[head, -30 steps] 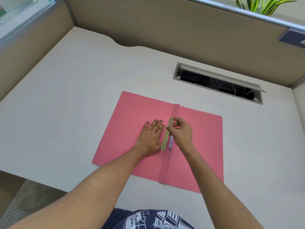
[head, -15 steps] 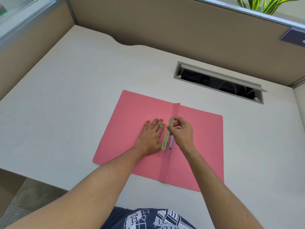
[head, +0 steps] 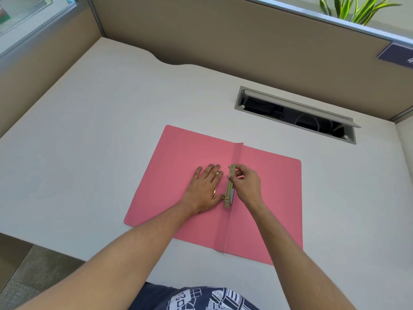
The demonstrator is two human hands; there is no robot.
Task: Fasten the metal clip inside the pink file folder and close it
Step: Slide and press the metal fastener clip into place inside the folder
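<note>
The pink file folder [head: 178, 157] lies open and flat on the white desk, spine running away from me. A brass-coloured metal clip [head: 230, 186] lies along the spine near the middle. My left hand [head: 204, 186] rests flat on the left flap, fingers spread, its thumb beside the clip's near end. My right hand [head: 247, 183] pinches the far end of the clip between thumb and fingers. A small pale strip shows under the clip, partly hidden by my right hand.
The white desk [head: 100, 130] is walled by brown partitions at the back and left. An open cable slot [head: 295, 114] is sunk into the desk beyond the folder on the right. A green plant [head: 353, 8] stands behind the partition.
Both hands stay in nearly the same place on the folder and clip. My right fingers have shifted slightly at the clip's far end.
</note>
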